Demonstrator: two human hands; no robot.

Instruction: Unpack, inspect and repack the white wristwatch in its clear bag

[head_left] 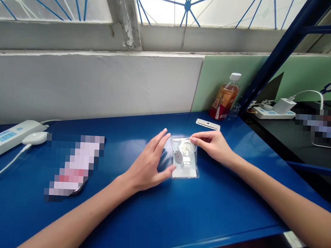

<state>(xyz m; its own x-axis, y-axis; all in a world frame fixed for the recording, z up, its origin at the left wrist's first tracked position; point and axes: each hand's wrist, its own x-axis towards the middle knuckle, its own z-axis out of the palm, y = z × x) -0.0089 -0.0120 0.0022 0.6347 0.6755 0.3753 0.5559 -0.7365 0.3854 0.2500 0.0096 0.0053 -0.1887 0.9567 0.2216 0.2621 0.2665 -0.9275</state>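
A small clear plastic bag lies flat on the blue table, with a silver watch and a white card inside. My left hand rests at the bag's left edge, fingers stretched out and thumb touching its lower left corner. My right hand pinches the bag's upper right corner between thumb and fingertips.
A white strip lies behind the bag. A bottle of amber drink stands at the back right by a dark blue post. A white power strip and cable sit far left, and a blurred object lies beside them. Another power strip sits on the dark table to the right.
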